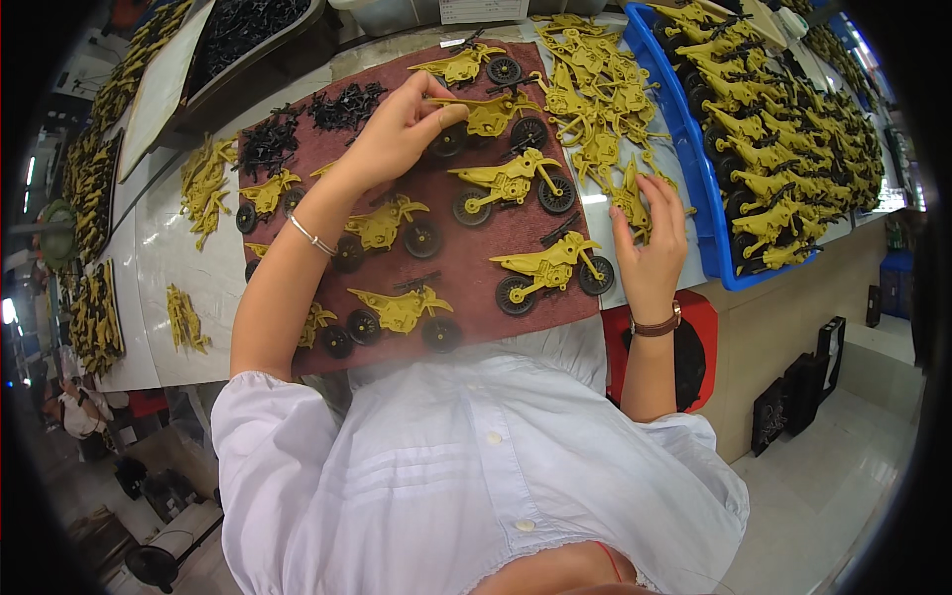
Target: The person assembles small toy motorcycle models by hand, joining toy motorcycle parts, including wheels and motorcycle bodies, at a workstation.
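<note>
My left hand (397, 129) reaches over the far part of the dark red mat (397, 278). Its thumb and fingers pinch the rear end of a yellow toy motorcycle (488, 119) with black wheels. To the right of the mat, my right hand (654, 233) closes its thumb and fingers around a yellow plastic motorcycle body part (631, 198) at the pile's near end. Nearby on the mat lie more toy motorcycles, one (508, 181) just below the left hand's one and another (551, 268) at the near right corner.
A heap of yellow parts (600, 94) lies between the mat and a blue tray (709, 233) packed with toy motorcycles. Small black parts (342, 104) are piled on the mat's far left. More yellow pieces (206, 183) lie on the white table, with a bin of black parts (297, 50) behind.
</note>
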The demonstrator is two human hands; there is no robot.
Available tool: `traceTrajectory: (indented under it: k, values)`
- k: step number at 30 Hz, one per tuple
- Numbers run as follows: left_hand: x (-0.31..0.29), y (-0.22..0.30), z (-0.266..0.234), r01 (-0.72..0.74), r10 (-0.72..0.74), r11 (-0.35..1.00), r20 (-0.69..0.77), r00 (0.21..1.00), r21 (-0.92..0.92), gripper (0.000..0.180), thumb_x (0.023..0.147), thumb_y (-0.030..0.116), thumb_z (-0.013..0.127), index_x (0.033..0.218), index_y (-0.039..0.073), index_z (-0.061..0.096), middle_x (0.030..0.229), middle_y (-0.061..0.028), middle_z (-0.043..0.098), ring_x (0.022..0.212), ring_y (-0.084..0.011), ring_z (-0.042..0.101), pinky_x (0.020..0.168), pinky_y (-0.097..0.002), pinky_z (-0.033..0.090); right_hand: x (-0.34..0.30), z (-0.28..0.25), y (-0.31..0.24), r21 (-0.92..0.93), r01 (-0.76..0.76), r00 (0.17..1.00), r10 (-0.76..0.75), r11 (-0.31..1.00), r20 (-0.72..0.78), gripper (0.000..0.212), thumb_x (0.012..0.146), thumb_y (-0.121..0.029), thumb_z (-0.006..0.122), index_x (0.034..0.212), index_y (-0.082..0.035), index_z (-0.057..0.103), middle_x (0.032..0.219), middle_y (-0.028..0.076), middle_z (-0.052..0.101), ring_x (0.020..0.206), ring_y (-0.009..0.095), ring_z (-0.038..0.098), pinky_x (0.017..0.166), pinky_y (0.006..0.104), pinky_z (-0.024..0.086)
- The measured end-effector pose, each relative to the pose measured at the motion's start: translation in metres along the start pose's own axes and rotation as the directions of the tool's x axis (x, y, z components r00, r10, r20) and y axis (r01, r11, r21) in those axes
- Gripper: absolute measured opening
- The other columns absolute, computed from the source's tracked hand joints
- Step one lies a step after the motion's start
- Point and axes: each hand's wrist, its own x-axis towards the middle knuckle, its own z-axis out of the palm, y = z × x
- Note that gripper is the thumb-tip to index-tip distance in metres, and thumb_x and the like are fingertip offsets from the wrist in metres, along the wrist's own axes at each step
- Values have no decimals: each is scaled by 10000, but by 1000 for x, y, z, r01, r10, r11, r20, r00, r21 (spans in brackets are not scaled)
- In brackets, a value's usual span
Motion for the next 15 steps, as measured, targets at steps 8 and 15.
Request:
traceTrajectory:
  k: [8, 15]
  values:
    - [4, 5, -7, 154, -228, 881, -114, 967, -447, 175, 901, 171, 512, 985, 24, 468, 882, -38, 593, 760, -59, 560, 617, -190, 451, -6, -16, -22, -302, -69, 996, 80, 951, 25, 273, 731, -97, 646, 982, 3, 608, 1024, 160, 555, 920, 312, 525, 805, 393, 420]
    - [-38, 43, -11, 19, -218, 706, -192, 957, -708, 240, 916, 173, 469, 1080, -1, 487, 1014, -116, 577, 877, -153, 606, 800, -332, 533, -6, -17, -12, -282, -67, 993, 92, 957, 76, 242, 745, -108, 621, 960, 0, 611, 932, 157, 594, 885, 322, 531, 780, 390, 424]
